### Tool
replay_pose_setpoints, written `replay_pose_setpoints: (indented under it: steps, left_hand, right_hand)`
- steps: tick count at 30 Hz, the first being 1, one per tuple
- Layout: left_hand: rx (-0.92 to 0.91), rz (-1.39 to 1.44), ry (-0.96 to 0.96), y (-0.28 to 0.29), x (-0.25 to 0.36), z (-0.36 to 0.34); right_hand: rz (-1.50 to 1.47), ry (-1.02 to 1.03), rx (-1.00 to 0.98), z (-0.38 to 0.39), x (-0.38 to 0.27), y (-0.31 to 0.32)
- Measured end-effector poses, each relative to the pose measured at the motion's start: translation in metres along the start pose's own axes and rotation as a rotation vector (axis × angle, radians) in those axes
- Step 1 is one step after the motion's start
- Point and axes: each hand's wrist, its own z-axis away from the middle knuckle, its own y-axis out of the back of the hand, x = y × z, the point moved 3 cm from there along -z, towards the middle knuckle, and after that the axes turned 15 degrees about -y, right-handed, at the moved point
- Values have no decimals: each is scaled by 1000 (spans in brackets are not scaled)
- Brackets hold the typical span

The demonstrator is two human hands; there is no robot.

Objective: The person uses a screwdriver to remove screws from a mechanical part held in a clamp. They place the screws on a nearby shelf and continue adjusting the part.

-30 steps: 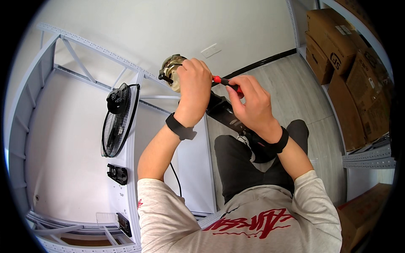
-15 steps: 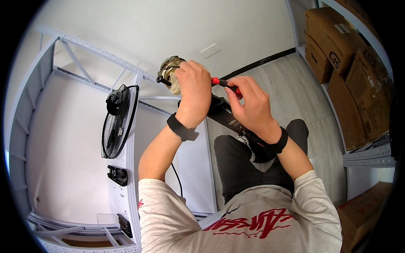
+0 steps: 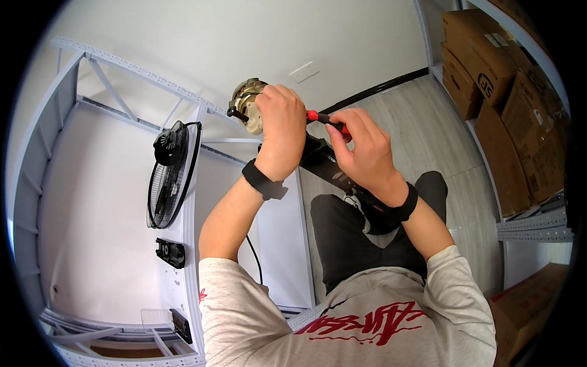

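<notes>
My left hand point(image 3: 281, 125) is closed round the near side of a fan motor point(image 3: 249, 113), a round metal and cream unit with a short black shaft pointing left. My right hand point(image 3: 367, 150) grips a screwdriver point(image 3: 324, 117) with a red and black handle, pinched between thumb and fingers. The screwdriver points left toward the motor; its tip is hidden behind my left hand. Below both hands runs a black fan stand point(image 3: 330, 170), slanting down toward my lap.
On the white shelf frame at left lies a black fan grille with blades point(image 3: 168, 177). Beneath it are a black plastic part point(image 3: 170, 253) and a small dark device point(image 3: 180, 326). Cardboard boxes point(image 3: 489, 73) fill the rack at right. A wall socket point(image 3: 304, 72) sits ahead.
The motor and the screwdriver have shifted up very slightly. Both hands keep the same grip.
</notes>
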Motion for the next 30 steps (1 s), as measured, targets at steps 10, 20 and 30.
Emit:
replay_pose_setpoints:
  steps: [10, 20, 30]
  left_hand:
    - [43, 12, 6, 3, -3, 3]
    - [-21, -44, -42, 4, -1, 5]
    - [-85, -10, 1, 10, -2, 3]
  right_hand:
    - [1, 4, 6, -1, -3, 1]
    - [6, 6, 3, -2, -3, -2]
    - [4, 15, -2, -5, -3, 0]
